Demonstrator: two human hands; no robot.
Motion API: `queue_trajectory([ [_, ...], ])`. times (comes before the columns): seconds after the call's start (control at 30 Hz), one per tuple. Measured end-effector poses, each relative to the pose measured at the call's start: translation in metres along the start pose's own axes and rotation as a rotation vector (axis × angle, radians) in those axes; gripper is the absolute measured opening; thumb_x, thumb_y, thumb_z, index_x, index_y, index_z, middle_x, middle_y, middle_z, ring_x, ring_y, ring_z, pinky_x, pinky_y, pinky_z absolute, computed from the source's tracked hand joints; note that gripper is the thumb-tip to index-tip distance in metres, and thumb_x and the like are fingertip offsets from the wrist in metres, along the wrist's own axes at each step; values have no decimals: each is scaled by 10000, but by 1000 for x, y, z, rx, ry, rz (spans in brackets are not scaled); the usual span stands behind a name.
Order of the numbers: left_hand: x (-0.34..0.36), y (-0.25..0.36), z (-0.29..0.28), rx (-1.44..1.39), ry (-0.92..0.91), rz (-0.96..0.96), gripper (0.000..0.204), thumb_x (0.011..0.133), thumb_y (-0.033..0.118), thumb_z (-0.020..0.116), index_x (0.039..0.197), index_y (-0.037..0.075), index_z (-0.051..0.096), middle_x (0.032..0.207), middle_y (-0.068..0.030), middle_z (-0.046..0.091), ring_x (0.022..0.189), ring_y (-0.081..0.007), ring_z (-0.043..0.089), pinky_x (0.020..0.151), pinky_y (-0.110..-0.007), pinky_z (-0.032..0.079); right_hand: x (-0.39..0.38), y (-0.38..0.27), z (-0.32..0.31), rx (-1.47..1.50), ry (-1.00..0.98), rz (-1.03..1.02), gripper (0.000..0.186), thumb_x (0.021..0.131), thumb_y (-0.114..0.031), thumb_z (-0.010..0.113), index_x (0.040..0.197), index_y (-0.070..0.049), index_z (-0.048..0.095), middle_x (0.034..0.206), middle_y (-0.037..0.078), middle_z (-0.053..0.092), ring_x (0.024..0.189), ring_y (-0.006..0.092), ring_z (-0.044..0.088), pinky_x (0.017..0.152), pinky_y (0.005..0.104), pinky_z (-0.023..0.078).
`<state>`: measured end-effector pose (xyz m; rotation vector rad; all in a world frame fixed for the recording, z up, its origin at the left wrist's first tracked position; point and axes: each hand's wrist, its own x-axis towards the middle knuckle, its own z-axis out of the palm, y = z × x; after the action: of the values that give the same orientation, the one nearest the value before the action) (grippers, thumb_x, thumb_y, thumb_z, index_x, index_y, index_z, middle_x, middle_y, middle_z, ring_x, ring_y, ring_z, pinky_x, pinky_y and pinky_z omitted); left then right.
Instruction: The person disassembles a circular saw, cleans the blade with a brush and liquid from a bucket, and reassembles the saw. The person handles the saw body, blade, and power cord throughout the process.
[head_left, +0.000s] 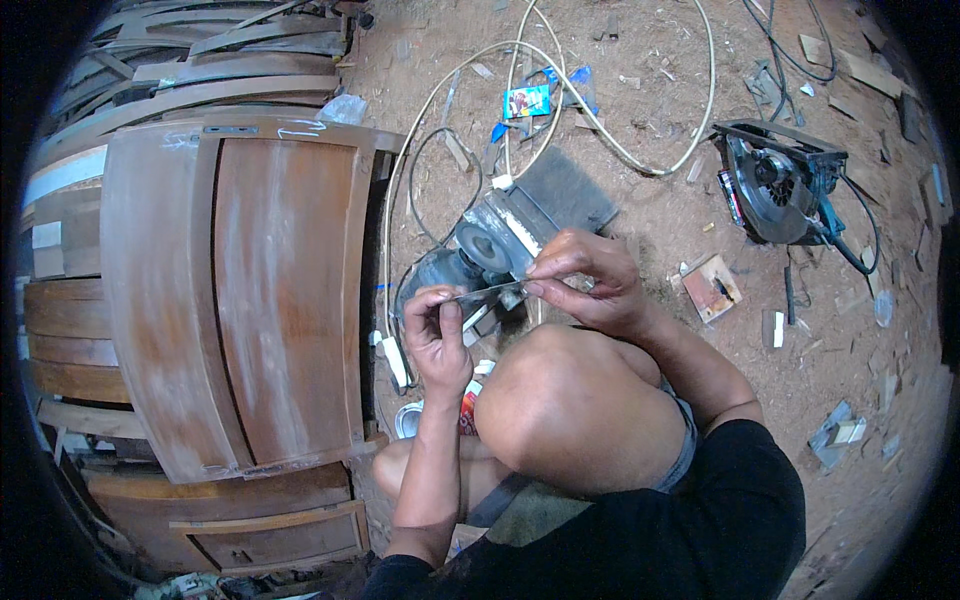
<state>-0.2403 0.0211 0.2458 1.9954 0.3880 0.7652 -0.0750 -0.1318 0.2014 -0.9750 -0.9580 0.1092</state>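
A thin, flat, dark strip [487,294], which looks like a metal blade, spans the gap between my two hands. My left hand [438,335] pinches its left end between thumb and fingers. At the other end, my right hand [588,280] grips it with thumb and forefinger. Just beyond the strip sits a bench grinder [441,268] with a round grey wheel [482,246] facing me. The strip is held on the near side of the wheel; whether they touch, I cannot tell. My bent knee [560,395] is close below my hands.
Left of me lie a wooden door panel [290,290] and stacked boards [240,70]. A circular saw [780,185] rests on the dirt floor at right. A pale hose or cable [640,165] loops behind the grinder. Wood scraps [712,288] and a blue packet [527,101] are scattered around.
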Motion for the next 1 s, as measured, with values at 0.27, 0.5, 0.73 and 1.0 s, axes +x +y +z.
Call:
queue_trajectory([
  [0.27, -15, -26, 4, -62, 66, -119, 110, 993, 81, 576, 1093, 59, 537, 1044, -88, 600, 978, -162, 582, 887, -304, 464, -5, 18, -3, 55, -54, 110, 206, 795, 6, 765, 986, -33, 695, 884, 99, 701, 793, 218, 680, 687, 321, 518],
  [0.5, -65, -80, 6, -175, 192, -501, 162, 1004, 152, 588, 1127, 56, 545, 1047, -31, 605, 965, -103, 543, 884, -272, 440, -38, 58, 9, -43, -188, 461, 214, 839, -104, 751, 1032, -24, 705, 946, 117, 720, 849, 198, 700, 744, 314, 535],
  [0.73, -81, -121, 11, -417, 285, -786, 179, 1015, 149, 564, 1168, 56, 551, 1093, -58, 652, 996, -122, 598, 911, -299, 479, -68, 110, 35, 12, -142, 788, 238, 871, -175, 726, 1040, -8, 712, 980, 117, 734, 917, 181, 689, 832, 332, 528],
  [1.0, -90, -162, 8, -443, 355, -888, 207, 1002, 163, 594, 1169, 41, 581, 1109, -75, 672, 974, -124, 623, 890, -295, 494, -81, 144, 47, -61, -182, 839, 261, 881, -201, 704, 1060, -12, 700, 995, 144, 729, 934, 222, 693, 847, 353, 519],
])
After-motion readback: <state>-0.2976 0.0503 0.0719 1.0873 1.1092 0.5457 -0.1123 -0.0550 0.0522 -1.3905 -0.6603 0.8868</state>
